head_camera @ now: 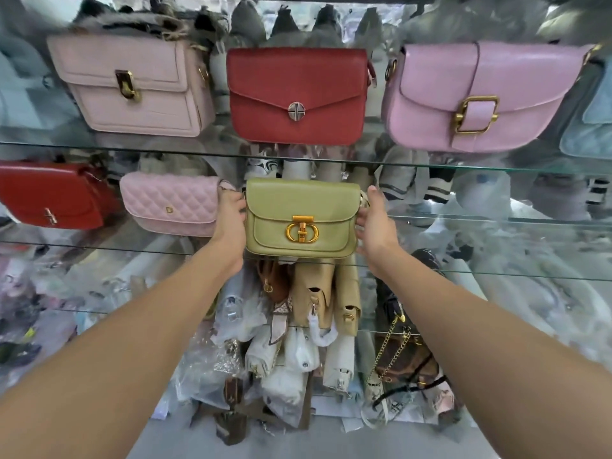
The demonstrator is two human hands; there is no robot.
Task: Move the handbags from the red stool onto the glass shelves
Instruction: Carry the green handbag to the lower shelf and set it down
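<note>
Green handbag [303, 220] at frame centre, held at both ends on the middle glass shelf [480, 272].
I note my left hand [230, 223] gripping its left end and my right hand [372, 223] its right end, fingers curled round the sides. Bag upright, gold clasp facing me; pink quilted bag [172, 203] just beside it, left.

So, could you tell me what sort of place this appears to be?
Probably a handbag shop: bags like the pink buckled handbag stand displayed on glass shelves, and plastic-wrapped stock is piled below.
</note>
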